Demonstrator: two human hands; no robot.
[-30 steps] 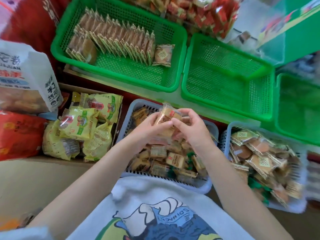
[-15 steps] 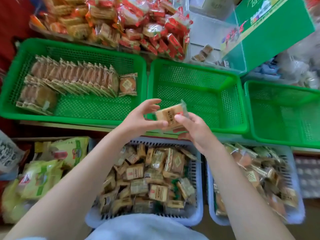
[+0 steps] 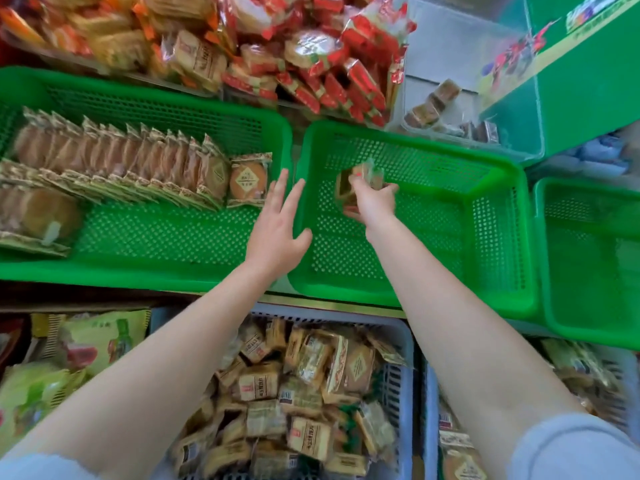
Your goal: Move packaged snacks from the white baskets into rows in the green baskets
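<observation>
Nearest to me, a white basket (image 3: 403, 344) sat between my forearms, heaped with small tan snack packets (image 3: 298, 389) lying at every angle. A second white basket (image 3: 431, 403) stood just beside it on the right, also holding wrapped snacks, partly hidden behind my right arm. To the left of the first one lay yellow-green bags (image 3: 93, 341).

Beyond these, my left hand (image 3: 277, 230) was spread with straight fingers and held nothing; it hovered over the seam where two green baskets meet. My right hand (image 3: 372, 202) had its fingers curled round a small stack of tan packets (image 3: 349, 188), blurred, so I could not count them. That stack was inside the middle green basket (image 3: 498, 237), low over its perforated floor near the far left corner; I could not tell whether it touched the floor. I saw no other packets on the parts of that floor that showed.

The left green basket (image 3: 166, 271) held a long row of round cakes in clear wrappers (image 3: 121, 168), standing on edge and leaning, with one packet (image 3: 249, 183) lying face up at the row's right end, and a few more at the left side. A third green basket (image 3: 588, 271) stood at the right edge.

Farthest off, a pile of red and orange packets (image 3: 277, 57) lay behind the green baskets, next to a clear bin (image 3: 502, 98) with a few brown pieces in it.
</observation>
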